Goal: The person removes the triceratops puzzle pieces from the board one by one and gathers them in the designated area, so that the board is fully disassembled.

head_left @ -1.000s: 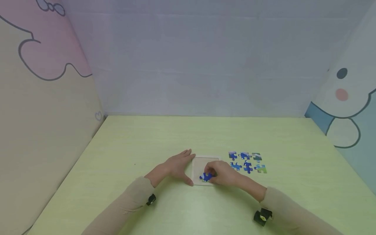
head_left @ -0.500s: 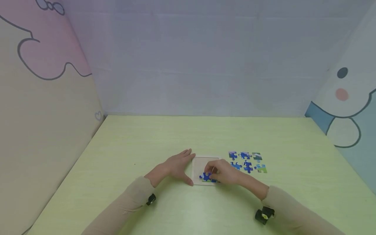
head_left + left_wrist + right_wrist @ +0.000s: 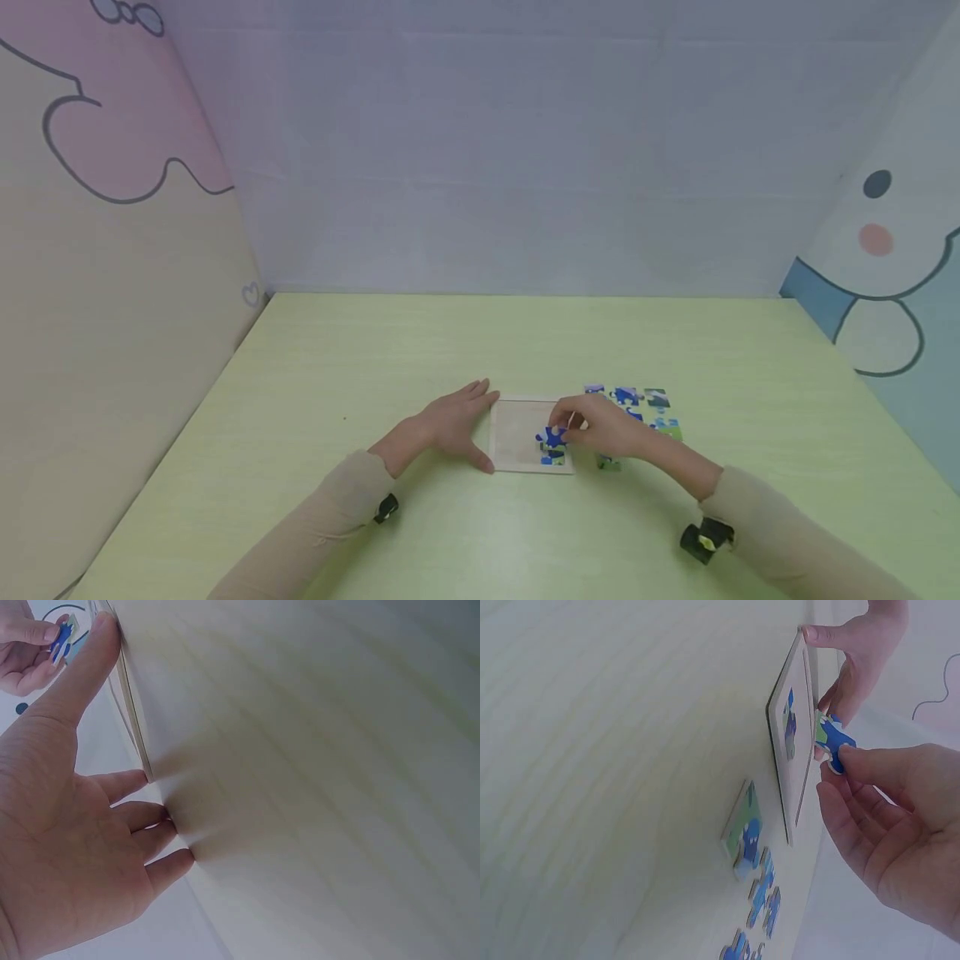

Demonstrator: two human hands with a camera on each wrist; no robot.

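Observation:
My left hand (image 3: 457,425) lies with spread, straight fingers against the left edge of a pale, square puzzle tray (image 3: 513,429). In the left wrist view, the thumb (image 3: 94,660) touches the tray's edge. My right hand (image 3: 603,425) pinches a blue and green jigsaw piece (image 3: 553,437) between thumb and fingers, above the tray's right part. The right wrist view has this piece (image 3: 832,740) tilted and apart from the tray. Another jigsaw piece (image 3: 552,458) lies inside the tray near its lower right corner, partly hidden by the held one.
Several loose jigsaw pieces (image 3: 656,398) lie on the table (image 3: 420,333) to the right of the tray, some hidden behind my right hand. One green and blue piece (image 3: 744,832) lies closest to the tray. A pale wall (image 3: 480,167) stands behind the table.
My right hand has moved right and lifted the pinched piece off the tray's lower area. A second piece now shows beneath it. My left hand stays put.

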